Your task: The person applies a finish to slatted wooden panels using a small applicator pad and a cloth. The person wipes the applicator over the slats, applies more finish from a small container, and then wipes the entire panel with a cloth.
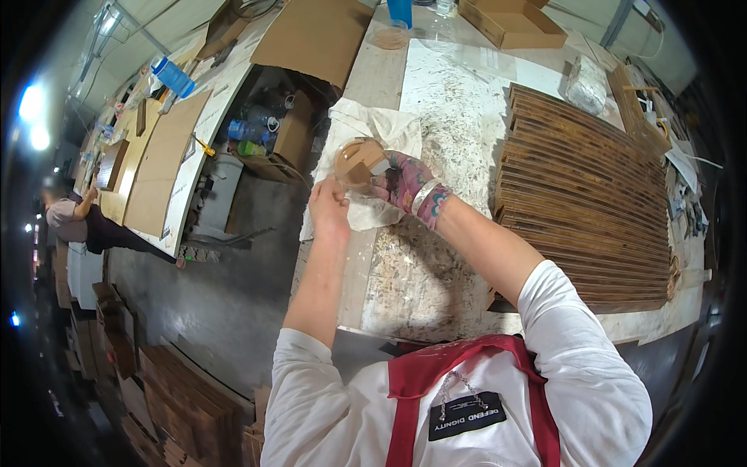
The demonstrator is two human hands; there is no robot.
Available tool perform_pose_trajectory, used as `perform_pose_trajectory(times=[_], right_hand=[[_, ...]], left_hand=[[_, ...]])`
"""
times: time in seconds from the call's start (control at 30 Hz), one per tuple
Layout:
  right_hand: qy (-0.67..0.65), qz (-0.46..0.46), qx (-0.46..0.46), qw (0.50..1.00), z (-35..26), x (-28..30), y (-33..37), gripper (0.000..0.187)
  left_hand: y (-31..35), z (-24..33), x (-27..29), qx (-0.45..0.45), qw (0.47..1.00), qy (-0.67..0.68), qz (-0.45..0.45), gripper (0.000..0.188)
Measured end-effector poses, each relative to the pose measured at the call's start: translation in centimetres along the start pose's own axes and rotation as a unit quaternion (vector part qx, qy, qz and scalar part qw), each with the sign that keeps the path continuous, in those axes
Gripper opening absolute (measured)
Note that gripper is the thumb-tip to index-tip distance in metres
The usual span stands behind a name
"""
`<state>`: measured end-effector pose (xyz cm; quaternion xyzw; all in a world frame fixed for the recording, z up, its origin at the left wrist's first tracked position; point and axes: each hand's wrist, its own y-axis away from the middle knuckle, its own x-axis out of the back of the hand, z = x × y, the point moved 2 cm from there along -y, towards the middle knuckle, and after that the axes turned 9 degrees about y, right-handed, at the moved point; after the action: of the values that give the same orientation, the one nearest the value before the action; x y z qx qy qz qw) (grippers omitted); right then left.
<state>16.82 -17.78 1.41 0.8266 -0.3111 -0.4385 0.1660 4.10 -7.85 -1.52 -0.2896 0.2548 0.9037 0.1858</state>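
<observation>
A round, clear-rimmed tan thing [352,156], perhaps a shallow tub, is between my hands above a crumpled white cloth [334,128]. Its exact kind is hard to make out. My left hand [330,204] is bare and closed, with its fingertips at the near edge of the round thing. My right hand [408,185] wears a flowered glove with a pale band at the wrist. Its fingers curl at the right side of the round thing, by a small white and dark patch I cannot identify. What the gloved fingers grip is partly hidden.
Dark brown wooden slats [583,202] lie side by side on the right of the paint-spattered table [455,117]. An open cardboard box [513,23] and a blue cup [400,12] stand at the back. Left, another bench [167,159] holds a blue bottle [173,76]; a person [70,218] works there.
</observation>
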Motion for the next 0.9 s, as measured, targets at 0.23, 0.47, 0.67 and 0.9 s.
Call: perform_pose_trajectory(times=[0.23,0.47,0.67,0.9], right_hand=[[0.017,-0.011,-0.005,1.000,0.4,0.2,-1.0,0.026],[0.027,0.000,0.014,1.000,1.2,0.6,0.1,0.025],[0.471,0.078,0.269,0.836,-0.7,1.2,-0.2,0.054],[0.656,0.118,0.376,0.643,-1.6,-2.9,-1.5,0.039]], left_hand=[[0.6,-2.0,-0.8,-0.040,0.999,0.007,0.014,0.020],[-1.7,-1.2,0.1,-0.172,0.977,-0.123,0.042,0.019],[-1.6,1.1,0.0,-0.284,0.916,-0.284,0.017,0.019],[-0.3,1.9,-1.1,-0.317,0.859,-0.401,-0.036,0.014]])
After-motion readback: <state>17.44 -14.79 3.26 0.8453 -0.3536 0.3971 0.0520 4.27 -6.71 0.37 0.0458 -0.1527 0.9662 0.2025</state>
